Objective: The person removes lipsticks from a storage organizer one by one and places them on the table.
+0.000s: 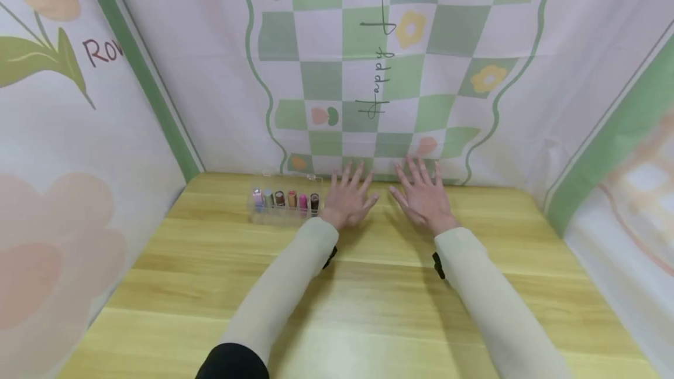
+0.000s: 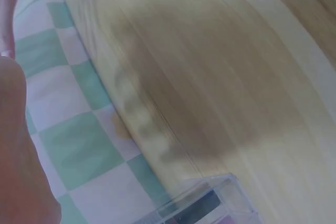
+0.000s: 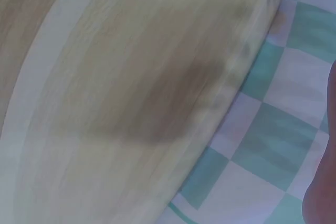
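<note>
My left hand [image 1: 350,199] is at the far side of the table, fingers straight and spread, holding nothing. Just left of it stands a clear plastic case [image 1: 281,218] with a row of several small lipstick-like tubes [image 1: 292,198] in pink, grey, brown and magenta. A corner of that case [image 2: 231,184] shows at the bottom of the left wrist view, beside part of the left hand [image 2: 23,161]. My right hand [image 1: 425,199] is spread likewise, to the right of the left one, and holds nothing. Only an edge of the right hand [image 3: 319,192] enters the right wrist view.
Under both hands lies a wood-grain table [image 1: 363,309], with hand shadows on it. Along its far edge hangs a green and white checked cloth [image 1: 363,81]. Printed curtains [image 1: 58,151] close in the left and right sides.
</note>
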The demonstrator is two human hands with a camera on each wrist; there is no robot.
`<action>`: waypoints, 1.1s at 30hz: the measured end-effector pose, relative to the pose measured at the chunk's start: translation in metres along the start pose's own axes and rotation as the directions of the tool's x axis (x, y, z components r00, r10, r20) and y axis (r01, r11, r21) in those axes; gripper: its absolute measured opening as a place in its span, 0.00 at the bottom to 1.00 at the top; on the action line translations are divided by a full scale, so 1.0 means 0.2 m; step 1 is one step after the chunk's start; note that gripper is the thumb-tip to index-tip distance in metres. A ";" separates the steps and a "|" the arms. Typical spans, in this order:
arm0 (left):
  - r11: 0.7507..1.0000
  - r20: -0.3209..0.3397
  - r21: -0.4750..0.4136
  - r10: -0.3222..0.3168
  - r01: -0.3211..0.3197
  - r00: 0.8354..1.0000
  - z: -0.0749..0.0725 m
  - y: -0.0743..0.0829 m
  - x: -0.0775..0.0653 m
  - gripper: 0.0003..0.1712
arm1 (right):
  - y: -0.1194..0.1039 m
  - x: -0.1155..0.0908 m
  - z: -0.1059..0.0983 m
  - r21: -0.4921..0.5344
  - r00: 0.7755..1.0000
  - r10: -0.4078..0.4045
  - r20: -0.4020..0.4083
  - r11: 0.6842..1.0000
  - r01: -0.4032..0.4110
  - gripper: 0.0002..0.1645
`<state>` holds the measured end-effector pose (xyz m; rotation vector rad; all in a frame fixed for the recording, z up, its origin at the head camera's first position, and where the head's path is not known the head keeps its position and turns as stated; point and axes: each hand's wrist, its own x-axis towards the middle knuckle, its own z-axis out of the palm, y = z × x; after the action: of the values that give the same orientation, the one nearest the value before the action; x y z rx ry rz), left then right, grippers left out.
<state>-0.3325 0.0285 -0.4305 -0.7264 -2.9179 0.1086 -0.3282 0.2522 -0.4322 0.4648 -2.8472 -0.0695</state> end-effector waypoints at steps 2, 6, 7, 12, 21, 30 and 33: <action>1.000 -0.010 0.000 0.011 -0.011 1.000 0.00 0.00 -0.01 0.41 | 0.00 -0.01 0.00 0.006 1.000 -0.009 -0.009 1.000 0.009 0.43; 1.000 -0.017 -0.002 0.025 -0.025 1.000 0.01 0.00 -0.03 0.41 | 0.00 -0.02 -0.01 0.029 0.999 -0.028 -0.032 0.999 0.029 0.43; 1.000 -0.013 0.000 0.029 -0.029 0.999 0.01 0.00 -0.03 0.41 | 0.00 -0.03 -0.02 0.032 0.999 -0.032 -0.036 0.999 0.033 0.43; 0.999 -0.001 0.004 0.043 -0.043 0.999 0.03 -0.01 -0.03 0.42 | 0.01 -0.04 -0.02 0.040 0.997 -0.053 -0.050 0.998 0.055 0.43; 0.998 0.004 -0.023 0.065 -0.065 0.998 0.03 -0.02 -0.07 0.41 | 0.00 -0.07 -0.04 0.064 0.997 -0.069 -0.043 0.995 0.071 0.42; 0.996 0.004 -0.014 0.089 -0.089 0.996 0.03 -0.03 -0.10 0.40 | 0.01 -0.09 -0.05 0.070 0.994 -0.090 -0.060 0.993 0.094 0.41; 0.995 0.002 -0.010 0.102 -0.102 0.995 0.03 -0.04 -0.12 0.40 | 0.02 -0.10 -0.05 0.078 0.994 -0.095 -0.049 0.992 0.099 0.41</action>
<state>-0.3163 0.0105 -0.4383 -0.8782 -2.8848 0.1061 -0.3078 0.2625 -0.4274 0.6136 -2.7901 0.0366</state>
